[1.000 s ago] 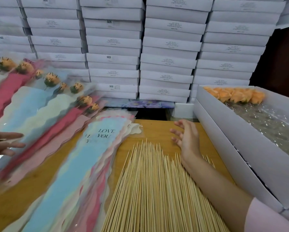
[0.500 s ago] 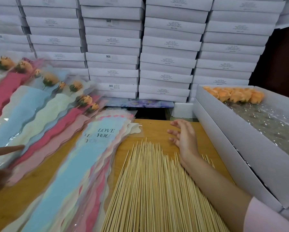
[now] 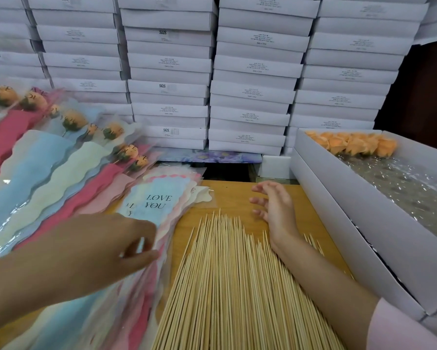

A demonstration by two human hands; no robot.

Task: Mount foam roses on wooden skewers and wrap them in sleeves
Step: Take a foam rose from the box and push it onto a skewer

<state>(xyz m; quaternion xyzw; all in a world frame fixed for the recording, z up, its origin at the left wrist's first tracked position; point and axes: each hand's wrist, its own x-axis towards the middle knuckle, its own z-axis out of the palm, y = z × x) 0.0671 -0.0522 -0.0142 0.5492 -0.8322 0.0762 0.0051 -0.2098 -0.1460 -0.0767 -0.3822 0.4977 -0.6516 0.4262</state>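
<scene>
**Task items.** The unmounted foam roses [image 3: 359,145] lie in a row at the far end of the open white box [image 3: 338,198], to the right and well apart from both hands. The skewers [image 3: 237,274] lie fanned on the table [image 3: 232,195], points away from the person. The sleeve stack [image 3: 156,205] lies just beside them on the left.

**Risks.** We judge the sleeves slick and prone to cling, so a pinch at the edge may lift several at once or drag the stack askew. The right forearm lies across the skewers, and lifting it carelessly could roll or scatter them. The points also sit close under the right fingers.

**Hands.** The left hand [image 3: 111,246] is blurred. Its thumb and fingers are nearly closed on the right edge of the sleeve stack and appear to pinch it. The right hand [image 3: 275,210] is open with its fingers spread and slightly curled. It holds nothing, and its wrist rests on the skewers.

**Surroundings.** Finished wrapped roses [image 3: 73,120] lie at the left, and stacked boxes [image 3: 250,72] stand behind.
</scene>
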